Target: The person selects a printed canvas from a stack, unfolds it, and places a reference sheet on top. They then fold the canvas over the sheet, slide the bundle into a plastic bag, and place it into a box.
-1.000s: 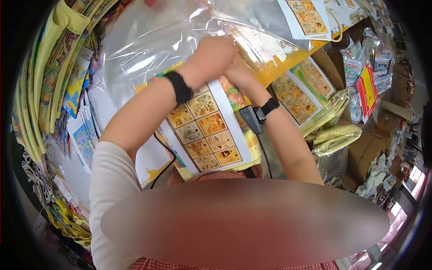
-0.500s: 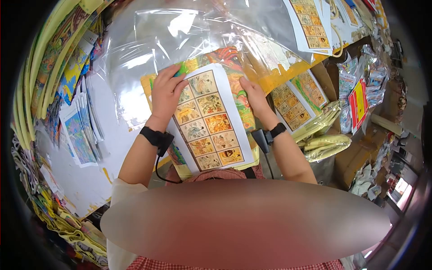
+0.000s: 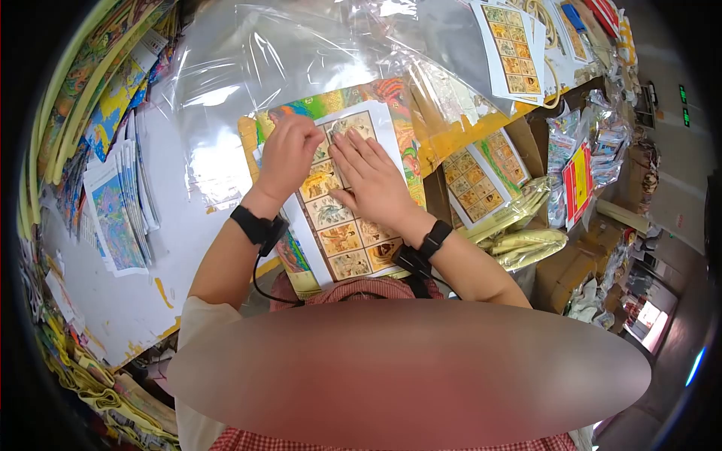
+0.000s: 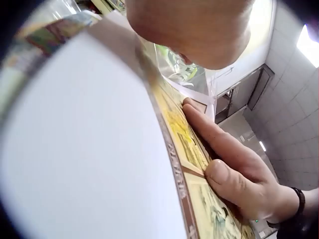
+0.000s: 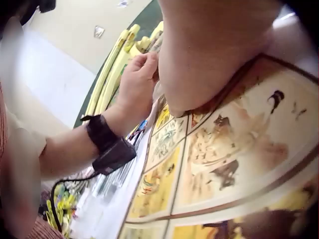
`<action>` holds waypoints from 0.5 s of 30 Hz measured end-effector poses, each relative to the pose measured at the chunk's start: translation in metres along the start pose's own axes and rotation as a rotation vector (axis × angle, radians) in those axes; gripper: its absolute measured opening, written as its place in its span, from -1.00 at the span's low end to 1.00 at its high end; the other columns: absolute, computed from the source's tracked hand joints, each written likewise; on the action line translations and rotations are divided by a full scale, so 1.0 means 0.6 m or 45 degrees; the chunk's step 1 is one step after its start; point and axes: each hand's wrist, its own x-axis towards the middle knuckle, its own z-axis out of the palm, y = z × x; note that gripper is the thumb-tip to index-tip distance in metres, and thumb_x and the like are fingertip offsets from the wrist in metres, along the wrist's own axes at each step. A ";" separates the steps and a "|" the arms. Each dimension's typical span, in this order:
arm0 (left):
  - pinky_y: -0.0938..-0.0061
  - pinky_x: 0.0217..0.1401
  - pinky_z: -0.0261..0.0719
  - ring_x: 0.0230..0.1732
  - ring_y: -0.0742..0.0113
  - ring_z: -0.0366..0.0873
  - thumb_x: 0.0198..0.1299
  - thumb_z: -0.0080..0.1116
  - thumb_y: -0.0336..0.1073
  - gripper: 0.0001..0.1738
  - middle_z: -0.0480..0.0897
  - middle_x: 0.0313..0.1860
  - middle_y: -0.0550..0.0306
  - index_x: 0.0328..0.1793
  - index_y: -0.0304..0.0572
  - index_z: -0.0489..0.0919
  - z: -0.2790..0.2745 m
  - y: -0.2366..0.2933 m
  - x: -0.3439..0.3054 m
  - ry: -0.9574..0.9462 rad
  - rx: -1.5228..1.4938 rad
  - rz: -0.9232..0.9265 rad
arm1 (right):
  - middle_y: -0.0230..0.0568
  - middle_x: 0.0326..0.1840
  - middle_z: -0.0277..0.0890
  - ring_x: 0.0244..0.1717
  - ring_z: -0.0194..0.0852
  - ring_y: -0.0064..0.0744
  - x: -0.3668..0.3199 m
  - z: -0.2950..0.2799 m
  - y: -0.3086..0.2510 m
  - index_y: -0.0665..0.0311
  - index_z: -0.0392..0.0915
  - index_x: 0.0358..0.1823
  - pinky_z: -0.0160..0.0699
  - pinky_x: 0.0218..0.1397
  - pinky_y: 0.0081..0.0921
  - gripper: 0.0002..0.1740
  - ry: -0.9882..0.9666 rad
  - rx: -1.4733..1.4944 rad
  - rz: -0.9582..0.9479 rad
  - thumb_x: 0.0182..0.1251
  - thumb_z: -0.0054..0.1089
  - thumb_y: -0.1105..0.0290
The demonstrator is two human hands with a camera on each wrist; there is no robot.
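A white-bordered printed sheet (image 3: 338, 214), with rows of small framed pictures, lies over a colourful patterned cover (image 3: 410, 139) in front of the person. Flat on the sheet, the right hand (image 3: 372, 177) presses with its fingers straight and pointing up and to the left. At the sheet's upper left edge is the left hand (image 3: 287, 158), fingers curled in, with nothing visible in them. In the left wrist view, the left hand (image 4: 194, 30) hangs over the sheet and the right hand's thumb (image 4: 219, 172) touches the print.
Clear plastic film (image 3: 263, 56) covers the table behind the cover. Similar prints (image 3: 515, 56) lie at the back right. Stacked leaflets (image 3: 116, 214) and yellow-edged bags (image 3: 83, 113) stand at the left. Plastic-wrapped packs (image 3: 523, 248) sit right of the table.
From crossing over the top of the cover, the hands have drawn apart. The right hand then moved left onto the sheet, while the left hand's fingers curled in.
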 end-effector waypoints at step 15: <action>0.28 0.29 0.37 0.17 0.08 0.39 0.07 0.37 -0.30 -0.35 0.28 0.20 -0.08 0.26 -0.26 0.32 -0.036 -0.094 -0.064 0.377 0.320 -0.543 | -0.06 0.15 0.43 0.31 0.29 -0.01 -0.006 0.003 0.045 0.29 0.39 0.16 0.24 0.38 -0.14 -0.43 0.170 0.175 0.012 0.10 0.34 0.35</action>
